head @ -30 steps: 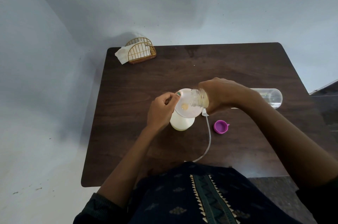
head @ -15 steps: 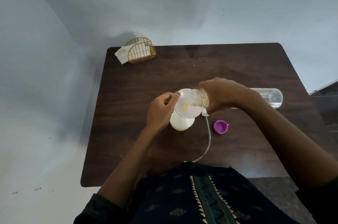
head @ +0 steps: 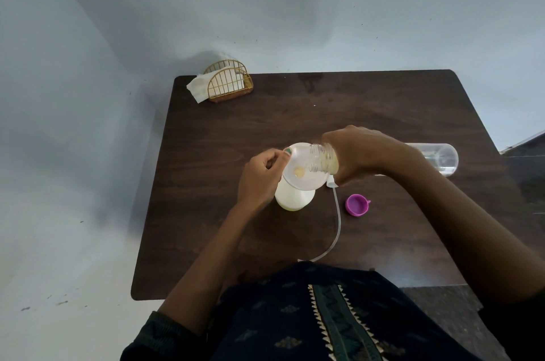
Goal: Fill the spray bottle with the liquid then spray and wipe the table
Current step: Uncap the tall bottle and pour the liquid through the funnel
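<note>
The filling is being done: yellowish liquid is being poured from a bottle (head: pixel 323 160) gripped by the right hand (head: pixel 358 154) into the funnel (head: pixel 303 170) pinched by the left hand (head: pixel 261 176) on the spray bottle (head: pixel 293 198) at the table (head: pixel 383 101) centre, while spraying and wiping are being left.

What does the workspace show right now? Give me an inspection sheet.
Surface: dark wooden table.
Job's things: white spray bottle upright, funnel on top; clear bottle tilted, mouth over funnel; napkin holder at far left corner.
Clutter: purple cap; clear cup lying on its side.
Grips: left hand pinches funnel rim; right hand holds clear bottle.
Cables: spray tube lying loose.
Surroundings: pale walls.
</note>
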Motion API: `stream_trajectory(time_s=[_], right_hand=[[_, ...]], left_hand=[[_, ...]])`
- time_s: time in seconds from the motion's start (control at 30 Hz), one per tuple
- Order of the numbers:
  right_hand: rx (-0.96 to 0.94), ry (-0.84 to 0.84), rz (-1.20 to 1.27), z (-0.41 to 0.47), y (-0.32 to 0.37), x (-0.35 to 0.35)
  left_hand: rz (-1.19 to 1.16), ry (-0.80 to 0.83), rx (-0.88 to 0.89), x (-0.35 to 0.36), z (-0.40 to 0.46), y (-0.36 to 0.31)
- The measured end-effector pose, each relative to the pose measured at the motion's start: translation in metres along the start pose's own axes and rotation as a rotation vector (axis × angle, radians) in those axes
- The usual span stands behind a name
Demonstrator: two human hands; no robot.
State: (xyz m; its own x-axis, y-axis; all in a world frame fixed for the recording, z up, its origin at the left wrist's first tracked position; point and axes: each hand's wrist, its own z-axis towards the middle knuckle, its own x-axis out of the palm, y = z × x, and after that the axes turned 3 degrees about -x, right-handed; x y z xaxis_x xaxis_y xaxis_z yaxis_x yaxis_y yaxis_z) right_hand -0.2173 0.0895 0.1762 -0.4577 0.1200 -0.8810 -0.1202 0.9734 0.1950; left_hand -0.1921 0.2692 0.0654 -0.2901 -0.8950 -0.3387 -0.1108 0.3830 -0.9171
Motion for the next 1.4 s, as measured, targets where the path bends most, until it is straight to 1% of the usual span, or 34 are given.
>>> stream_trajectory(time_s=[0.4,1.4], right_hand=[[0.001,-0.004,0.015,0.0017,-0.0009,0.0009],[-0.008,-0.022,-0.043,-0.0032,0.0008,-0.0039]], left_hand=[[0.02,0.01,-0.004,-0.0004,-0.0018,-0.0025],[0.022,0.018,0.0,-0.0009,-0.0019,-0.0039]])
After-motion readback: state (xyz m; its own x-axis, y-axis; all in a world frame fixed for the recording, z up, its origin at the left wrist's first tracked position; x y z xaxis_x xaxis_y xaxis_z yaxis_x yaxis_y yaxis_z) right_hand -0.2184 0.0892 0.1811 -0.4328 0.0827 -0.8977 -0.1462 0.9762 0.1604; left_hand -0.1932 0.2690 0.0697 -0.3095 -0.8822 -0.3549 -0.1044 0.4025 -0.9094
